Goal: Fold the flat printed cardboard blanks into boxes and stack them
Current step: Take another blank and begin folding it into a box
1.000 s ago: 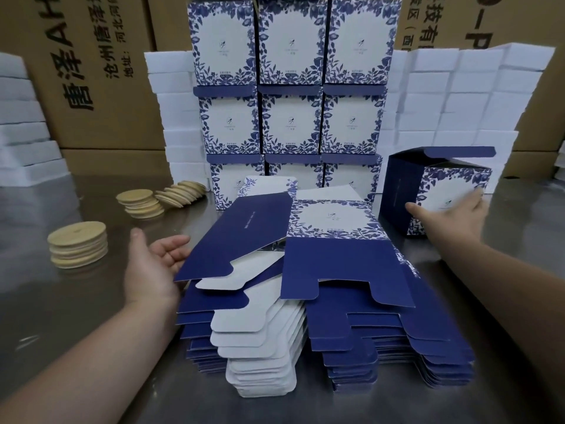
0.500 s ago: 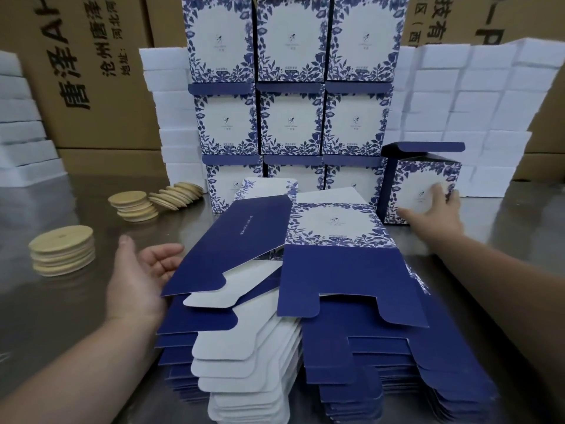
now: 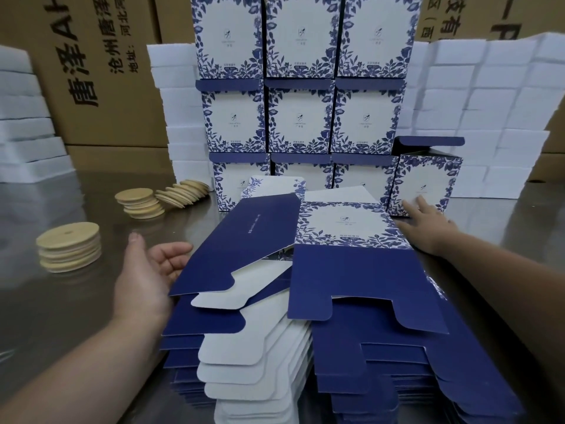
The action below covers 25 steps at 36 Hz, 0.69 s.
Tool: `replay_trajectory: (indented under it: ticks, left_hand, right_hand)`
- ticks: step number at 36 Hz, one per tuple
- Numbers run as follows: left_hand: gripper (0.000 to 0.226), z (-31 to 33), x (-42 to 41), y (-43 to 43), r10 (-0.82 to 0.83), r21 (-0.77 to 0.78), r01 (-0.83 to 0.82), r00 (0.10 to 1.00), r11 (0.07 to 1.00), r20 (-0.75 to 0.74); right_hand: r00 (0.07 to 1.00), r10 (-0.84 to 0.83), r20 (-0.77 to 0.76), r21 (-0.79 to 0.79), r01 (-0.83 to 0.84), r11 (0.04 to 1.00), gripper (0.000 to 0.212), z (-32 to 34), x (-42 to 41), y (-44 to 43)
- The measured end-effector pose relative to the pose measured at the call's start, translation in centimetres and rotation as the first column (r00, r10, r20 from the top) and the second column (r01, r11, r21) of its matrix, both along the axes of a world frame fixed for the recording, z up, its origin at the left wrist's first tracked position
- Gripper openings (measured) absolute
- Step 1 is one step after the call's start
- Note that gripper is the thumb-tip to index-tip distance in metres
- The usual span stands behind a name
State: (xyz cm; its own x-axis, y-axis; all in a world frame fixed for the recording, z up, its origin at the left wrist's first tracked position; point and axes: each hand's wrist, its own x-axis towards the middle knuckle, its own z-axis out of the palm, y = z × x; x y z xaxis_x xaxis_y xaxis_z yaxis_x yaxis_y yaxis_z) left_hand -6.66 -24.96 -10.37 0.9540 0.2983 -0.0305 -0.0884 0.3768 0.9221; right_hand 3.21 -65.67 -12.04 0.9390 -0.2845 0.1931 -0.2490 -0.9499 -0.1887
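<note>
The right grip [image 3: 428, 223] is seen released at the right middle of the frame. Its straight fingers are laid against the printed front of a folded box [image 3: 428, 179]. That box stands on the steel surface [image 3: 61, 316] just beside the bottom row of the stacked boxes [image 3: 299, 117], with its lid flap raised. The left grip [image 3: 143, 276] is held loose, palm up, at the left edge of the top blank [image 3: 244, 240]. The blank's blue panel is tilted up off the pile of flat blanks [image 3: 382, 362] in the lower centre. Wooden discs [image 3: 70, 246] are piled at the left.
</note>
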Motion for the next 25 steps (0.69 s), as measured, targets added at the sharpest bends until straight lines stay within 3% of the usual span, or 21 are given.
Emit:
replay_trajectory:
  ticks: [7,18,20,25]
  left_hand:
    - [0.065,0.0,0.0,0.0,-0.009,0.023,0.009,1.000,1.000,0.004]
    - [0.065,-0.2,0.1,-0.1,-0.011,0.028,0.011,1.000,1.000,0.015]
    - [0.065,-0.2,0.1,-0.1,-0.012,0.027,0.011,1.000,1.000,0.020]
    - [0.065,-0.2,0.1,0.0,-0.032,-0.005,0.032,0.999,0.999,0.026]
  right_hand:
    - [0.995,0.073,-0.068,-0.078,-0.078,0.994,0.058,0.0,0.3,0.0]
    - [0.990,0.056,-0.126,-0.087,-0.068,0.994,0.060,-0.1,0.7,-0.2]
    - [0.995,0.065,-0.079,-0.066,-0.070,0.995,0.060,0.0,0.5,-0.1]
    - [0.978,0.003,0.206,0.023,-0.007,1.000,0.056,0.5,-1.0,1.0]
